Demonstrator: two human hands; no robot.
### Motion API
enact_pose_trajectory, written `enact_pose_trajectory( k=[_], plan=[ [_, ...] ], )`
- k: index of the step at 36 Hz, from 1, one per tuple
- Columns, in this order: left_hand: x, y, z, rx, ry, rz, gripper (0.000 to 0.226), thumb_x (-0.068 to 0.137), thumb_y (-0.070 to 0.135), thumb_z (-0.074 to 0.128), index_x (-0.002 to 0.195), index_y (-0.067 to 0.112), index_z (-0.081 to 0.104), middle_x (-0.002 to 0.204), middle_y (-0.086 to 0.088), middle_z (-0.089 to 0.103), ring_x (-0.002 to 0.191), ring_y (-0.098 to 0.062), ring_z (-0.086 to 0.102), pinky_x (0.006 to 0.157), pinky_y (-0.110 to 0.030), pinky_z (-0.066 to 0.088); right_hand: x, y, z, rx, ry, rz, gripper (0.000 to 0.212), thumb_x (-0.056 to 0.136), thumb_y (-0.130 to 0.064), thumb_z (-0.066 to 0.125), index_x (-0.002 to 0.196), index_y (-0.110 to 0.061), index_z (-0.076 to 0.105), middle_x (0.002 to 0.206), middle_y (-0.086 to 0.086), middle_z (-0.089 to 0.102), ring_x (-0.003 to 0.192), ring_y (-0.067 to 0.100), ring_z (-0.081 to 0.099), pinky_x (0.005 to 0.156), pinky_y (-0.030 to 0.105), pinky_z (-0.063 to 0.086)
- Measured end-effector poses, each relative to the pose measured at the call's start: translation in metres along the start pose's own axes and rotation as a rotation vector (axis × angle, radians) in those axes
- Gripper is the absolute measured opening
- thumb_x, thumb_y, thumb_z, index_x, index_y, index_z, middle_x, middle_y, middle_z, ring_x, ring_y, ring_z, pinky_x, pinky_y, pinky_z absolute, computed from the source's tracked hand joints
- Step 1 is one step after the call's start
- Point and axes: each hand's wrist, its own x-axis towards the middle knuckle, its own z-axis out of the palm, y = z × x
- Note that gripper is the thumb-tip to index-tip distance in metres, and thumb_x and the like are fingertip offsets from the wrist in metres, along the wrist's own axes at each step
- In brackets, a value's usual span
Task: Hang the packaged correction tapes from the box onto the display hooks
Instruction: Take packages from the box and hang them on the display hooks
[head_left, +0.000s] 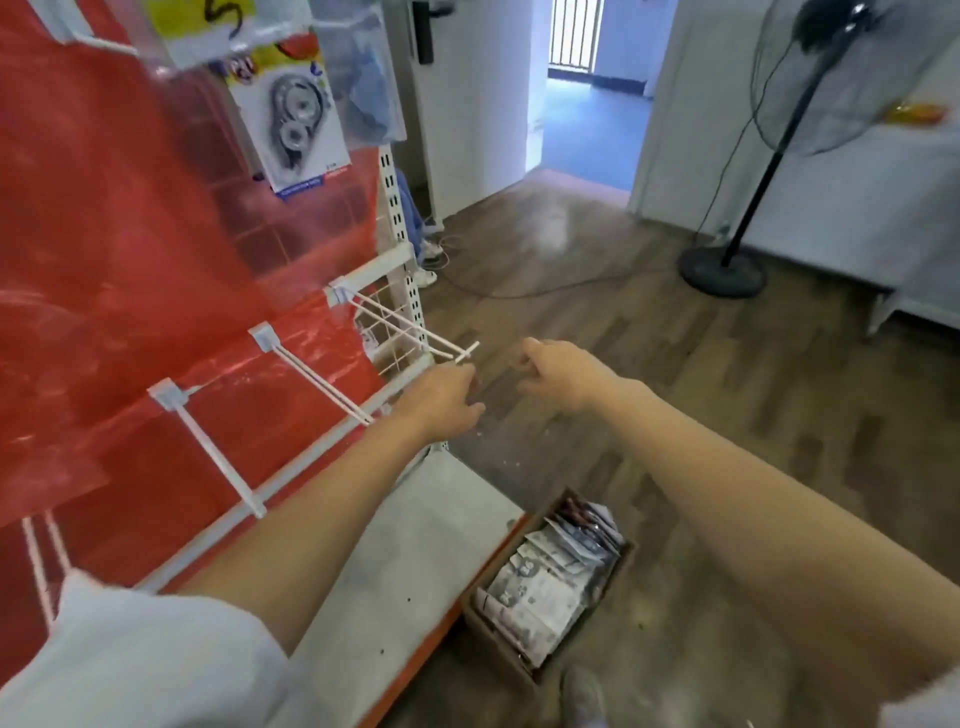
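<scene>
A cardboard box (478, 631) on the floor holds several packaged correction tapes (550, 582). One packaged correction tape (293, 122) hangs high on the red display rack. Below it, white display hooks (410, 327) stick out bare. My left hand (441, 400) is just under the tip of the rightmost hook, fingers curled, with nothing visible in it. My right hand (561, 374) hovers to the right of that hook, fingers loosely bent and apart, holding nothing.
The red rack panel (104, 234) fills the left, with a white base shelf (395, 561) at the bottom. A standing fan (727, 260) and its cable are at the right. Another person's legs (415, 218) show behind the rack. My shoe (582, 696) is beside the box.
</scene>
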Motion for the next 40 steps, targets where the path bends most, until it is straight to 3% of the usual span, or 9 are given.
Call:
enact_pose_trajectory(
  k=[7,15,23,27,30,32,36,40],
  plan=[
    [0.006,-0.001,0.079,-0.026,-0.173,0.016,0.032,0.091,0.028,0.056,0.117,0.01,0.053,0.118,-0.011,0.057,0.112,-0.029,0.053,0.09,-0.036,0.043,-0.015,0.049,0.075,0.073,-0.166,0.13,0.037,0.095,-0.024,0.054,0.125,-0.005,0.045,0.125,0.015,0.052,0.115,0.033,0.052,0.096,0.042,0.043],
    [0.02,-0.011,0.179,-0.073,-0.353,-0.055,0.036,0.092,0.026,0.054,0.124,0.01,0.051,0.12,-0.011,0.057,0.111,-0.029,0.053,0.09,-0.036,0.044,-0.016,0.112,0.188,0.217,-0.267,0.264,0.033,0.095,-0.028,0.053,0.117,-0.005,0.047,0.116,0.017,0.055,0.109,0.033,0.053,0.088,0.039,0.043],
    [0.033,-0.046,0.304,-0.056,-0.495,-0.106,0.029,0.091,0.024,0.052,0.117,0.011,0.054,0.114,-0.009,0.058,0.104,-0.026,0.055,0.086,-0.038,0.047,-0.005,0.159,0.33,0.325,-0.351,0.388,0.041,0.097,-0.023,0.05,0.133,-0.005,0.039,0.135,0.015,0.045,0.122,0.034,0.046,0.094,0.038,0.04],
    [0.042,-0.063,0.377,-0.063,-0.532,-0.118,0.028,0.091,0.029,0.053,0.114,0.012,0.054,0.111,-0.008,0.058,0.102,-0.025,0.056,0.084,-0.039,0.049,-0.004,0.186,0.401,0.347,-0.357,0.431,0.041,0.096,-0.023,0.051,0.133,-0.008,0.04,0.133,0.013,0.048,0.119,0.03,0.05,0.095,0.036,0.042],
    [0.052,-0.071,0.432,-0.063,-0.548,-0.105,0.015,0.088,0.024,0.055,0.097,0.013,0.049,0.1,-0.006,0.054,0.097,-0.026,0.056,0.07,-0.034,0.043,-0.001,0.207,0.447,0.358,-0.36,0.452,0.038,0.096,-0.022,0.052,0.13,-0.009,0.042,0.13,0.013,0.049,0.117,0.03,0.049,0.094,0.035,0.042],
    [0.058,-0.075,0.469,-0.077,-0.543,-0.103,0.017,0.088,0.023,0.056,0.102,0.014,0.051,0.104,-0.007,0.055,0.097,-0.025,0.055,0.07,-0.031,0.041,0.004,0.221,0.475,0.362,-0.345,0.467,0.038,0.096,-0.021,0.052,0.131,-0.009,0.043,0.131,0.013,0.048,0.117,0.029,0.05,0.094,0.035,0.042],
    [0.069,-0.088,0.539,-0.096,-0.504,-0.121,0.032,0.089,0.025,0.057,0.118,0.011,0.054,0.121,-0.008,0.057,0.108,-0.027,0.056,0.084,-0.035,0.046,0.021,0.246,0.524,0.345,-0.291,0.464,0.037,0.096,-0.022,0.051,0.13,-0.009,0.045,0.132,0.012,0.05,0.117,0.028,0.05,0.094,0.036,0.043],
    [0.079,-0.106,0.595,-0.063,-0.493,-0.096,0.03,0.089,0.023,0.055,0.115,0.009,0.053,0.119,-0.012,0.057,0.107,-0.03,0.056,0.076,-0.033,0.043,0.047,0.259,0.559,0.356,-0.202,0.437,0.038,0.096,-0.022,0.054,0.131,-0.011,0.047,0.131,0.01,0.052,0.115,0.026,0.054,0.097,0.038,0.045]
  ],
)
